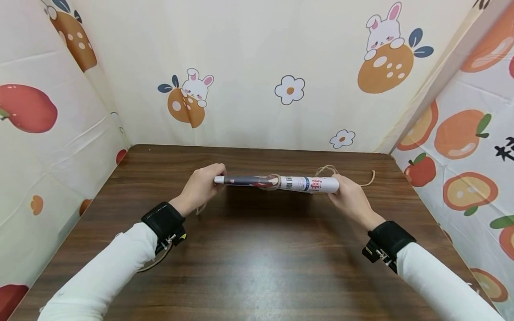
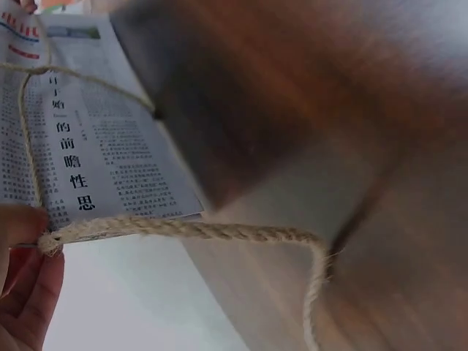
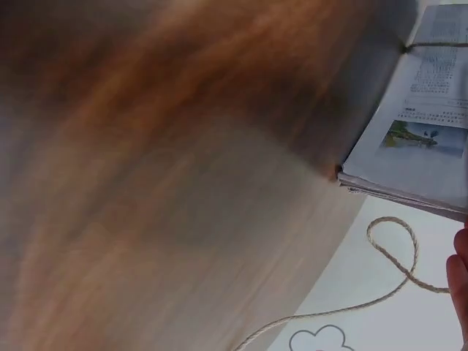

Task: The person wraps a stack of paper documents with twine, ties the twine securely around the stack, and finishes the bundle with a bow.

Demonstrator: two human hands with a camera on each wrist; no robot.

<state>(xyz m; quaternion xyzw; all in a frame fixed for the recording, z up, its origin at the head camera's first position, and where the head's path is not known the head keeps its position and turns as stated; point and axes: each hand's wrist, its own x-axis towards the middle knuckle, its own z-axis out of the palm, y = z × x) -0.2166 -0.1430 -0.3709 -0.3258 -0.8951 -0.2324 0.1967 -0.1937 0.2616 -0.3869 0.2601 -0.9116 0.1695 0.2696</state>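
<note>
A folded newspaper bundle [image 1: 309, 183] is held on edge between both hands over the far half of the table. Twine [image 1: 275, 182] wraps round its middle and crosses over the printed page in the left wrist view. My left hand [image 1: 202, 185] grips the left end; in the left wrist view its thumb and fingers pinch the paper's edge where the rope [image 2: 205, 229] runs along it and hangs off. My right hand [image 1: 351, 200] grips the right end, only its fingertips [image 3: 459, 278] showing in the right wrist view. A loose rope tail [image 3: 351, 306] loops beside them.
The brown wood-grain table [image 1: 257, 267] lies beneath, with the bundle's shadow on it. Printed curtains [image 1: 249, 44] with rabbits, flowers and fruit stand behind and at both sides. Black wrist straps [image 1: 162, 220] with small cameras sit over white sleeves.
</note>
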